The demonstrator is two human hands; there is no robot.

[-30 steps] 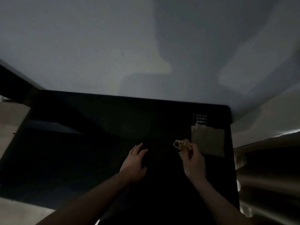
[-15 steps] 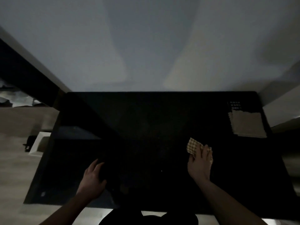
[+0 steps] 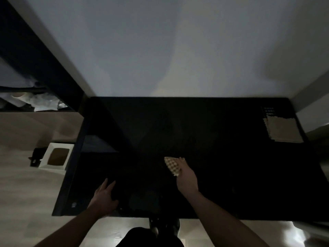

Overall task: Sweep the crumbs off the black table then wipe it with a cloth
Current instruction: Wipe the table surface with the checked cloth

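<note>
The black table (image 3: 204, 136) fills the middle of the dim scene. My right hand (image 3: 187, 177) presses a small checkered beige cloth (image 3: 171, 165) onto the tabletop near its centre. My left hand (image 3: 105, 198) lies flat with fingers spread near the table's front left edge and holds nothing. A second, larger beige cloth (image 3: 283, 129) lies folded at the far right corner. Crumbs are too faint to make out on the dark surface.
A white open box (image 3: 56, 158) with a brown inside stands on the light floor left of the table. A dark beam (image 3: 41, 56) and cluttered shelf are at the far left. A pale wall rises behind the table.
My view has swung left, so more of the table's left side and floor shows. My right hand with the checkered cloth has moved leftward across the table. My left hand has shifted to the front edge.
</note>
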